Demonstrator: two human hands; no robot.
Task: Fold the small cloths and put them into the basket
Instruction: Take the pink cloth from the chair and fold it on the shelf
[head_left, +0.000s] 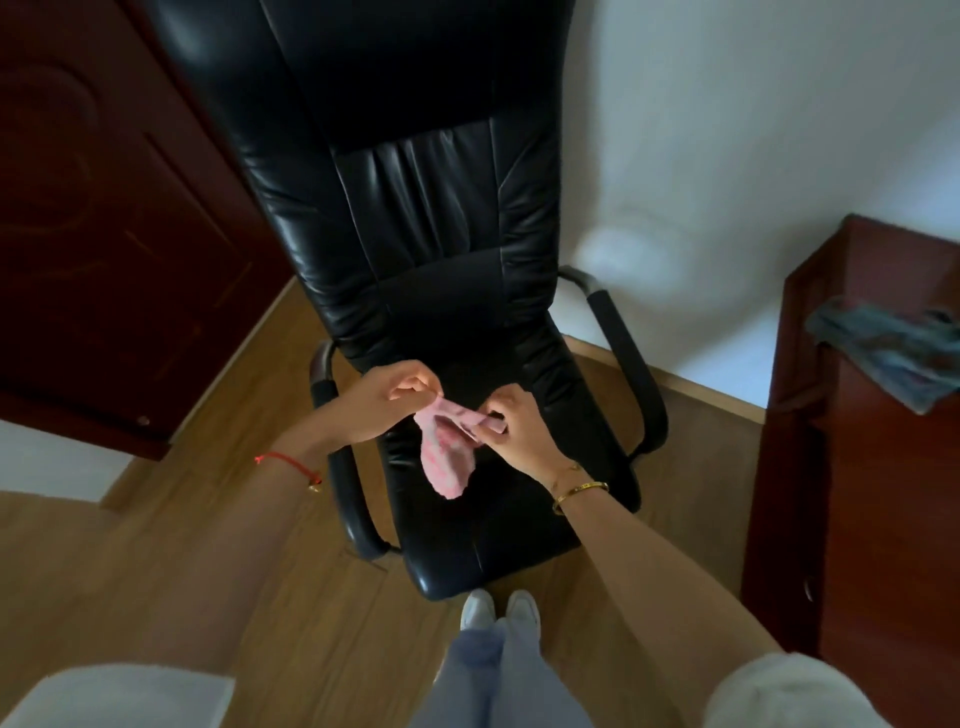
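Observation:
A small pink cloth (447, 457), shaped like a sock, hangs in the air above the seat of a black leather office chair (447, 270). My left hand (384, 402) pinches its upper left edge. My right hand (511, 426) pinches the upper right edge, so the cloth is stretched between both hands and its lower end dangles free. No basket is in view.
A dark red wooden cabinet (872, 493) stands at the right with a grey-blue cloth (893, 353) lying on top. A dark wooden door (104, 234) is at the left. My feet (501, 610) stand on the wood floor just before the chair's front edge.

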